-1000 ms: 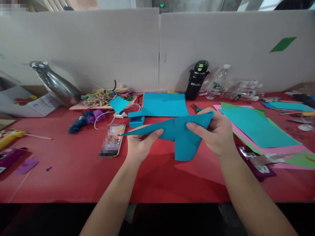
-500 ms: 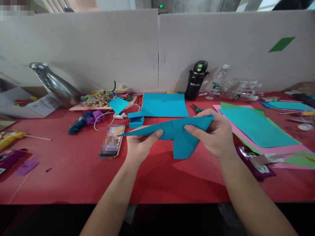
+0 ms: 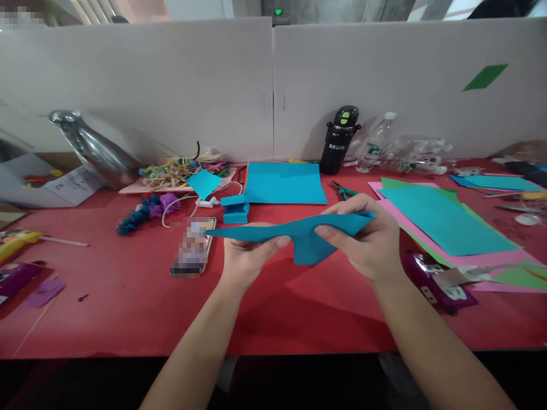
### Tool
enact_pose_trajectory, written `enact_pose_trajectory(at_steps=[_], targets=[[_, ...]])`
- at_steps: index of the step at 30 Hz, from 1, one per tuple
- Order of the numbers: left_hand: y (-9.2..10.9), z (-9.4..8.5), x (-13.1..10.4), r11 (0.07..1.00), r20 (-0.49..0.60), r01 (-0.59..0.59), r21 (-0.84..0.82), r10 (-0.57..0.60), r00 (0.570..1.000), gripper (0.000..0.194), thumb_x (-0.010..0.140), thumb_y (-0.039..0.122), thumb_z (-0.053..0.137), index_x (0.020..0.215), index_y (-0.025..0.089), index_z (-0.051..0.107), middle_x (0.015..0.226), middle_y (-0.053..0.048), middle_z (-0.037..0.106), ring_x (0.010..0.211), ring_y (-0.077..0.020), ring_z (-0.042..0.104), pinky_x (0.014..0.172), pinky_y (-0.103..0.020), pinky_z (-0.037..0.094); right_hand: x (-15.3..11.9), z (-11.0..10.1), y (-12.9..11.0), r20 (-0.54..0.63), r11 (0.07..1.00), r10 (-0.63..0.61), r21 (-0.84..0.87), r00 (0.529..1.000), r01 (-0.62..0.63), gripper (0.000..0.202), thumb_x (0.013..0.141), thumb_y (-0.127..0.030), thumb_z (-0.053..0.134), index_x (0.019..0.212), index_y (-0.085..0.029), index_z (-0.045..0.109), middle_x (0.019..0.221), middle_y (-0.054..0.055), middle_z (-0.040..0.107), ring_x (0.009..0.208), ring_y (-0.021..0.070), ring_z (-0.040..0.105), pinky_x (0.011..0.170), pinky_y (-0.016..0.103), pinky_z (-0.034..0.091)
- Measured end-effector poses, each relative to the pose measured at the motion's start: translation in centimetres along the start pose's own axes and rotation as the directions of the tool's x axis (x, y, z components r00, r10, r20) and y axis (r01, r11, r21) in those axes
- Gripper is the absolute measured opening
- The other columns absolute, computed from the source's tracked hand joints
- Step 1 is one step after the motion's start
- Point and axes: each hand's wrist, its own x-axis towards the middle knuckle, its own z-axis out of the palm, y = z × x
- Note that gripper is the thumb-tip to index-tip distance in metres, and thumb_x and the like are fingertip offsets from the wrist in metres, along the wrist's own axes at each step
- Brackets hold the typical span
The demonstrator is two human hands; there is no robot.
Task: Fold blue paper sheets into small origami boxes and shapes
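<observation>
A folded sheet of blue paper is held above the red table, seen nearly edge-on, with a long point at its left end and a flap hanging below the middle. My left hand grips its left part, thumb in front and fingers behind. Near the right end, my right hand pinches it in the same way. The fingers behind the paper are partly hidden. Beyond it stand a small folded blue paper box and a flat blue sheet.
A phone lies left of my hands. Pliers and a black bottle are behind the right hand. Coloured sheets and a purple packet lie to the right. A metal jug stands at back left.
The folded paper has tilted to a flatter, more edge-on angle, and its hanging flap looks shorter. Both hands keep hold of it, the thumbs having shifted slightly.
</observation>
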Motion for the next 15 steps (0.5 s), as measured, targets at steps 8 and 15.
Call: enact_pose_trajectory(at_steps=[8,15], targets=[[0.34,0.61,-0.19,0.999,-0.023,0.006,-0.046,-0.007,1.000,0.029,0.056,0.031,0.093,0.075,0.021,0.074,0.067,0.000,0.072,0.061,-0.0183,0.068,0.055,-0.030,0.059,-0.24,0.79,-0.38,0.015,0.996,-0.067,0.056,0.998,0.066,0.026,0.076,-0.017,0.080,0.078,-0.025,0.055,0.081,-0.001,0.072,0.065,0.0164,0.066,0.055,0.032,0.056],[0.43,0.81,-0.09,1.000,-0.090,-0.019,0.010,0.020,0.996,0.045,0.053,0.032,0.094,0.090,0.025,0.071,0.065,0.004,0.067,0.056,-0.0148,0.065,0.052,-0.026,0.056,-0.51,1.09,-0.49,-0.005,0.996,-0.078,0.032,0.997,0.078,0.026,0.076,-0.019,0.080,0.077,-0.026,0.055,0.080,-0.002,0.071,0.067,0.0176,0.067,0.056,0.033,0.057]])
